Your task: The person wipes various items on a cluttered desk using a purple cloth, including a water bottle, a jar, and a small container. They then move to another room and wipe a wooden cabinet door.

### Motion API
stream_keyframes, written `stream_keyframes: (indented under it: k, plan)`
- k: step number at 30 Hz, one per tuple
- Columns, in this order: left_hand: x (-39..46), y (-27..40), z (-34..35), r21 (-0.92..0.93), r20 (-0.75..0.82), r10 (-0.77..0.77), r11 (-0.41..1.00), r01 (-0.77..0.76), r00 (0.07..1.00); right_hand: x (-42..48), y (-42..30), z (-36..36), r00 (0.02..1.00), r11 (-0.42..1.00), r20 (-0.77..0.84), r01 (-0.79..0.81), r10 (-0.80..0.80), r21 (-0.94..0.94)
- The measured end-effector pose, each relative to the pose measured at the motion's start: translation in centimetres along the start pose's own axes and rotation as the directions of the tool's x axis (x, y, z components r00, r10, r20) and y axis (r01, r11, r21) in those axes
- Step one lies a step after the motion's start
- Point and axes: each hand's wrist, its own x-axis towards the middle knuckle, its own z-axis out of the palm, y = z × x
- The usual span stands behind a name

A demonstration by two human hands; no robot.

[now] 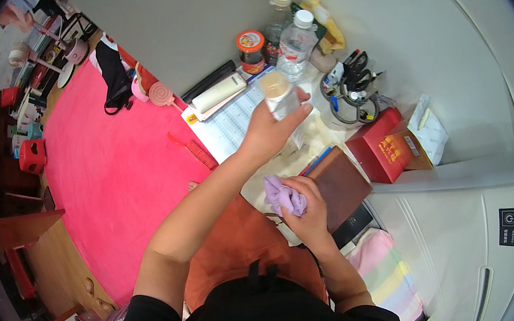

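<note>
My left hand [268, 130] is closed around a small clear container with a pale beige cap [274, 85], raised over the cluttered tabletop. A crumpled lilac cloth [283, 197] is bunched in my right hand [311, 210], in front of a brown notebook [340, 185]. Past the left hand stand a clear plastic bottle with a white cap [296, 45], a darker bottle [278, 23] and a jar with an orange lid [250, 49]. Beneath the left hand lies a printed sheet [229, 130], partly hidden by the hand and forearm.
A round organizer [339, 115] with pens and scissors stands beside a red box [379, 146]. A white case [219, 93] lies at the table's left. Below that edge, a red brush [198, 152] rests on the pink surface [116, 167]. A white appliance [458, 243] borders the right.
</note>
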Motion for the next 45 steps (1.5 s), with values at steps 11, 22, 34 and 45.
stream_keyframes:
  k: [11,22,34,45]
  plan:
    - [4.5,0.9,6.9,-0.077,-0.080,-0.099,0.993,0.093,0.992,-0.8,2.4,0.1,0.996,0.987,-0.078,0.064,-0.053,0.145]
    - [4.0,0.6,6.5,-0.219,0.060,-0.071,0.972,0.083,0.996,-0.5,2.2,-0.4,0.996,0.992,-0.056,0.076,-0.070,0.097]
    - [5.2,-0.3,8.4,0.595,0.106,0.230,0.765,-0.247,0.968,-0.5,2.3,-0.5,0.995,0.993,-0.049,0.091,-0.088,0.076]
    - [5.3,-2.1,8.4,0.702,0.235,0.261,0.621,-0.349,0.936,-0.3,2.2,-0.7,0.996,0.995,-0.029,0.081,-0.079,0.062]
